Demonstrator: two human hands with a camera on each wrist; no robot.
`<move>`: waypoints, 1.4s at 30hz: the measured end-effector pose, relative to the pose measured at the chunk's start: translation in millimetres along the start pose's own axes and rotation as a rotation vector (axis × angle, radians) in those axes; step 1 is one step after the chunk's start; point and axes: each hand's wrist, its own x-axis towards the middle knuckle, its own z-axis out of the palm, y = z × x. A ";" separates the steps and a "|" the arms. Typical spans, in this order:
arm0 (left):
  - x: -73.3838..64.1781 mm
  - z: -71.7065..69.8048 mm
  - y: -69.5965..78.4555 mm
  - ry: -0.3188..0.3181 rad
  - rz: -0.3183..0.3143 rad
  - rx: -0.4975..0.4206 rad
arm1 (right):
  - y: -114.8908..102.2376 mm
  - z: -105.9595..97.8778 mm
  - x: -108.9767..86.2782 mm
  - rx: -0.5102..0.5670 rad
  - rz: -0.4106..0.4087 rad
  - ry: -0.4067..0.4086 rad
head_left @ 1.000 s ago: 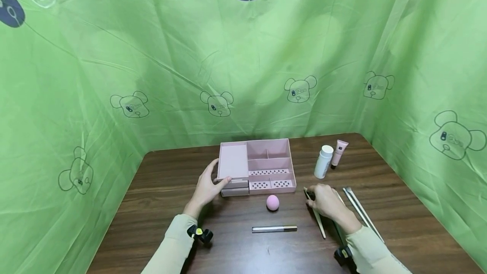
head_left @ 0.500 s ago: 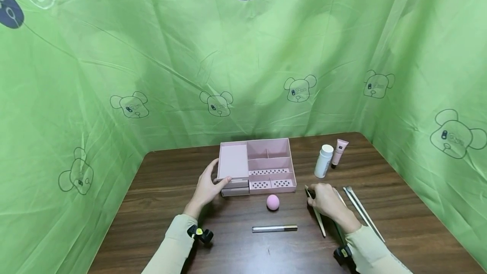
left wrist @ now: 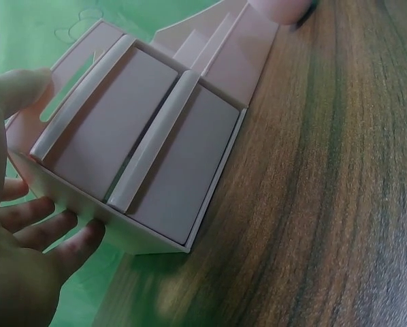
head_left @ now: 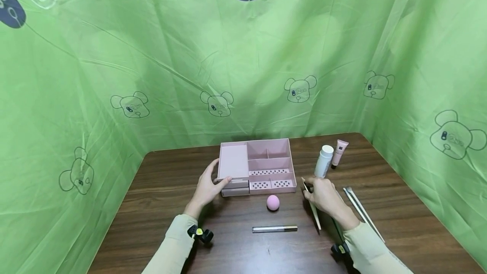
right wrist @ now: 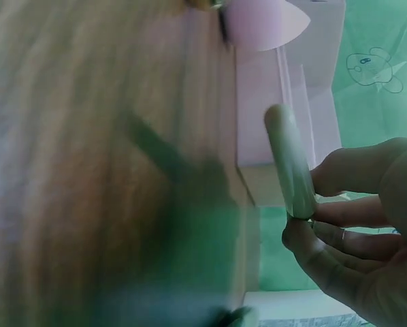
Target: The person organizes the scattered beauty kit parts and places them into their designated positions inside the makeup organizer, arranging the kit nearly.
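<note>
My left hand (head_left: 205, 189) holds the left side of a pink makeup organizer (head_left: 233, 160), thumb at its front and fingers along the side wall. Two drawer fronts (left wrist: 122, 116) face the left wrist camera. In my right hand (head_left: 325, 198), thumb and fingers pinch a slim pale makeup brush (head_left: 315, 214); its rounded handle end (right wrist: 290, 160) points at the right wrist camera. The brush slants near the organizer's right front corner, its other end partly hidden by the fingers. A round pink makeup sponge (head_left: 272, 202) sits just in front of the organizer.
A silver pen-like tube (head_left: 274, 228) lies near the front. At the back right stand a white-capped bottle (head_left: 324, 162) and a pink squeeze tube (head_left: 339, 153). Two more brushes (head_left: 363, 210) lie to the right of my right hand. Green cloth (head_left: 243, 62) surrounds the wooden table.
My right hand has shifted slightly left and away from me, carrying the brush along. The left hand and the organizer have stayed in place.
</note>
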 end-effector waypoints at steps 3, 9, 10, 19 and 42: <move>-0.4 0.4 -1.0 0.001 0.002 -0.003 | -5.1 -3.3 3.2 0.014 -0.029 0.038; -0.2 0.2 -3.2 0.005 0.000 0.012 | -15.0 -11.1 13.3 0.019 -0.055 0.084; -0.2 0.2 -3.3 0.004 0.000 0.012 | -16.9 -12.5 15.3 0.022 -0.058 0.087; 0.7 -0.2 -3.3 -0.008 -0.001 -0.013 | -35.0 -20.2 37.4 0.072 -0.108 0.123; -2.2 -0.1 -0.6 0.017 0.024 0.023 | -99.1 -41.1 101.1 0.185 -0.126 0.087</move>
